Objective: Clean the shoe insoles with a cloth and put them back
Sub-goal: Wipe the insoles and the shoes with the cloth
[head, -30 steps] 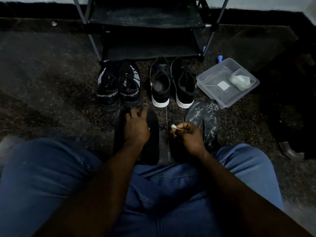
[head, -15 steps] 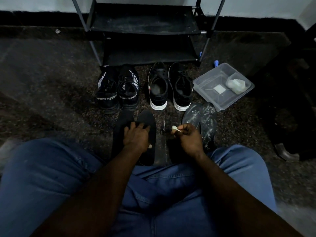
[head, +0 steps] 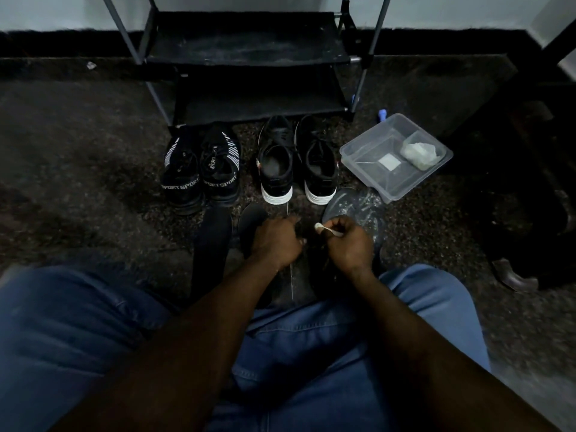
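Person sat on the dark floor [head: 78, 182] in blue jeans [head: 78, 338], both hands out in the middle of the frame; the right hand [head: 350, 244] had its fingers [head: 338, 227] pinched tight on a small white cloth [head: 324, 229], just in front of a shiny see-through pair of insoles [head: 353, 204]. The left hand [head: 276, 241] sat over the right one of two black insoles [head: 251, 219], fingers curled under; honestly couldn't tell whether it gripped anything. The other black insole [head: 212, 244] lay flat just left of it. Above them, centre frame, stood black SPORT sneakers [head: 201, 173] and beside those black shoes with white soles [head: 296, 169], all in front of a black shoe rack [head: 249, 57]; a clear plastic container [head: 374, 141] with something crumpled inside sat to the right.
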`<control>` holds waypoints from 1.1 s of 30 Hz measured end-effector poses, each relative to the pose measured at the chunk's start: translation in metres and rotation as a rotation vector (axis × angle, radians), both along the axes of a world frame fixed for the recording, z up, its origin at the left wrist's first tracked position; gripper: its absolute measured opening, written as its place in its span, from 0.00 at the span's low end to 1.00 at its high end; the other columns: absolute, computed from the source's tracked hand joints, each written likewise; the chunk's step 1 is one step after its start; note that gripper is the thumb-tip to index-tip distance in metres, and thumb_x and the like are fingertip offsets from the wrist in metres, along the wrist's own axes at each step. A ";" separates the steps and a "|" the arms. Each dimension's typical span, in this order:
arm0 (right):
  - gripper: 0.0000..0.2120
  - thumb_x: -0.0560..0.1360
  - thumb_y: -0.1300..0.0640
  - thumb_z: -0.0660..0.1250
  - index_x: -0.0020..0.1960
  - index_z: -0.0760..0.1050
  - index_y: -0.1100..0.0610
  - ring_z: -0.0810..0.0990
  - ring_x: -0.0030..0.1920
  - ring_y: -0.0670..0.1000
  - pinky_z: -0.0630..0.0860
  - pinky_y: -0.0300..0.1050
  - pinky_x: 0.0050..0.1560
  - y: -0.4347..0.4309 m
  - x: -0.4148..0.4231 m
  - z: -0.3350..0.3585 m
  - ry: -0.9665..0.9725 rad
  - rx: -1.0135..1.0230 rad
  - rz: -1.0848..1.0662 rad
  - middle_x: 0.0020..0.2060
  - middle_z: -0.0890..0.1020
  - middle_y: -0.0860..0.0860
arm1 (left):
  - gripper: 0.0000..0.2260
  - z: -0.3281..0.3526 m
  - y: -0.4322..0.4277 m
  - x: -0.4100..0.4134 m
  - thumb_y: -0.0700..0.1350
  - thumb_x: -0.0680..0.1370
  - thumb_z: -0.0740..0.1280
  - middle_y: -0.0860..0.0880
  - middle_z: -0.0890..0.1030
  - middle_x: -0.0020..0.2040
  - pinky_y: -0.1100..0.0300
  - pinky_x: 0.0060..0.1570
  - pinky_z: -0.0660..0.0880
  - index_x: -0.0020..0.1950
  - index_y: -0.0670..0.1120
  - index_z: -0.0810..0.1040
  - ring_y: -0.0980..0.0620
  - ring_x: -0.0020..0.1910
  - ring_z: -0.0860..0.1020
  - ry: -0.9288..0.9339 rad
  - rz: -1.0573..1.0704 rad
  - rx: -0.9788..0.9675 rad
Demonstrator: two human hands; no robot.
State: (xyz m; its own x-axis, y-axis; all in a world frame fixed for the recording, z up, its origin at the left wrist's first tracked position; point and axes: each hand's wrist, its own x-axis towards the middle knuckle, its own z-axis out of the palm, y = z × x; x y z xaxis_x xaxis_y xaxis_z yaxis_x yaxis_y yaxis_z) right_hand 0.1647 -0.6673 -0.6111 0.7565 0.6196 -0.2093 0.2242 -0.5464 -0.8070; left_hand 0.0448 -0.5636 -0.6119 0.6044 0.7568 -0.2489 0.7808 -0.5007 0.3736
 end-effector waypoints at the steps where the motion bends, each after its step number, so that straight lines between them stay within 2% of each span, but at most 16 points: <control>1: 0.09 0.74 0.46 0.76 0.39 0.78 0.47 0.84 0.41 0.48 0.80 0.44 0.48 0.000 0.005 0.001 -0.012 -0.023 -0.006 0.37 0.86 0.46 | 0.21 -0.001 0.000 0.008 0.55 0.74 0.73 0.47 0.83 0.61 0.50 0.60 0.78 0.66 0.53 0.78 0.42 0.62 0.80 -0.041 0.025 -0.047; 4: 0.11 0.74 0.45 0.76 0.39 0.78 0.49 0.84 0.43 0.50 0.80 0.46 0.51 0.001 0.025 0.003 -0.067 -0.072 -0.016 0.38 0.86 0.46 | 0.21 -0.007 -0.001 0.031 0.54 0.75 0.73 0.46 0.83 0.62 0.53 0.62 0.78 0.66 0.51 0.79 0.43 0.63 0.80 -0.053 0.055 -0.128; 7: 0.10 0.74 0.46 0.76 0.42 0.79 0.51 0.85 0.47 0.55 0.79 0.47 0.51 0.000 0.043 0.003 -0.122 -0.124 -0.013 0.42 0.87 0.50 | 0.18 -0.017 -0.002 0.050 0.54 0.75 0.72 0.44 0.83 0.60 0.50 0.61 0.78 0.62 0.49 0.80 0.41 0.60 0.81 -0.038 0.062 -0.149; 9: 0.10 0.73 0.47 0.76 0.40 0.77 0.50 0.85 0.48 0.56 0.78 0.47 0.52 -0.004 0.053 0.000 -0.119 -0.137 -0.033 0.43 0.87 0.51 | 0.16 -0.024 -0.001 0.064 0.54 0.75 0.72 0.43 0.84 0.58 0.49 0.59 0.79 0.59 0.48 0.81 0.40 0.58 0.81 -0.045 0.076 -0.152; 11: 0.11 0.73 0.50 0.77 0.39 0.75 0.49 0.84 0.49 0.55 0.75 0.44 0.52 -0.006 0.058 -0.001 -0.094 -0.129 -0.065 0.44 0.86 0.51 | 0.17 -0.027 0.001 0.078 0.54 0.75 0.71 0.42 0.83 0.58 0.48 0.59 0.79 0.60 0.47 0.81 0.39 0.59 0.81 -0.047 0.108 -0.151; 13: 0.09 0.74 0.54 0.76 0.42 0.76 0.49 0.83 0.48 0.52 0.72 0.40 0.50 -0.005 0.061 -0.003 -0.068 -0.130 -0.079 0.44 0.86 0.50 | 0.18 -0.028 0.006 0.090 0.53 0.75 0.70 0.41 0.81 0.61 0.48 0.62 0.78 0.62 0.47 0.81 0.38 0.62 0.79 -0.044 0.155 -0.153; 17: 0.05 0.74 0.60 0.74 0.48 0.80 0.53 0.80 0.45 0.49 0.67 0.33 0.44 0.004 0.065 -0.009 0.001 -0.084 -0.079 0.40 0.81 0.47 | 0.22 -0.030 0.015 0.110 0.56 0.70 0.64 0.39 0.77 0.64 0.46 0.63 0.77 0.59 0.45 0.80 0.37 0.64 0.77 -0.003 0.232 -0.124; 21: 0.06 0.73 0.65 0.71 0.46 0.81 0.56 0.79 0.41 0.48 0.67 0.32 0.42 0.005 0.068 -0.015 0.063 -0.049 -0.107 0.37 0.81 0.46 | 0.19 -0.032 0.015 0.120 0.51 0.74 0.68 0.42 0.76 0.69 0.48 0.62 0.77 0.64 0.48 0.79 0.39 0.65 0.77 0.032 0.294 -0.123; 23: 0.08 0.73 0.66 0.70 0.42 0.79 0.53 0.80 0.41 0.48 0.71 0.34 0.43 0.005 0.070 -0.018 0.076 -0.027 -0.123 0.36 0.81 0.46 | 0.17 -0.032 0.014 0.122 0.50 0.74 0.69 0.43 0.78 0.66 0.49 0.62 0.78 0.63 0.49 0.80 0.40 0.64 0.79 0.014 0.305 -0.162; 26: 0.11 0.75 0.66 0.70 0.38 0.78 0.51 0.80 0.40 0.46 0.71 0.27 0.40 0.007 0.072 -0.020 0.121 0.008 -0.154 0.35 0.81 0.44 | 0.13 -0.033 0.013 0.121 0.49 0.73 0.69 0.43 0.83 0.59 0.51 0.58 0.80 0.55 0.47 0.84 0.42 0.59 0.82 -0.058 0.311 -0.222; 27: 0.11 0.75 0.64 0.70 0.38 0.78 0.51 0.80 0.40 0.46 0.72 0.28 0.42 0.007 0.072 -0.019 0.130 0.014 -0.161 0.35 0.82 0.44 | 0.12 -0.033 0.013 0.121 0.48 0.73 0.68 0.43 0.84 0.57 0.52 0.56 0.80 0.53 0.46 0.85 0.42 0.57 0.82 -0.082 0.307 -0.263; 30: 0.10 0.73 0.61 0.72 0.37 0.80 0.49 0.84 0.40 0.48 0.80 0.43 0.50 0.007 0.069 -0.019 0.146 0.031 -0.162 0.36 0.85 0.45 | 0.12 -0.031 0.010 0.116 0.49 0.70 0.69 0.42 0.86 0.51 0.48 0.54 0.81 0.48 0.44 0.87 0.41 0.53 0.84 -0.191 0.374 -0.416; 32: 0.06 0.72 0.58 0.72 0.39 0.83 0.49 0.85 0.41 0.49 0.81 0.47 0.51 0.003 0.067 -0.016 0.127 0.022 -0.150 0.38 0.86 0.46 | 0.10 -0.025 0.006 0.109 0.49 0.66 0.70 0.43 0.86 0.43 0.43 0.50 0.83 0.41 0.45 0.83 0.42 0.46 0.85 -0.367 0.530 -0.596; 33: 0.03 0.72 0.55 0.72 0.41 0.84 0.50 0.85 0.41 0.48 0.82 0.48 0.52 0.001 0.066 -0.014 0.112 0.031 -0.139 0.38 0.87 0.46 | 0.06 -0.019 0.003 0.105 0.48 0.67 0.71 0.45 0.84 0.41 0.45 0.49 0.84 0.40 0.46 0.80 0.43 0.43 0.84 -0.438 0.584 -0.688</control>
State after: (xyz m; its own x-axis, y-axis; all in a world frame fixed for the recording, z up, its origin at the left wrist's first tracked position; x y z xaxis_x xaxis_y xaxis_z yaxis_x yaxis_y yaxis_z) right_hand 0.2303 -0.6660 -0.6247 0.8083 0.5183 -0.2794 0.0564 -0.5404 -0.8395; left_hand 0.1498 -0.5609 -0.6307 0.3271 0.7391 -0.5888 0.5596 0.3506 0.7510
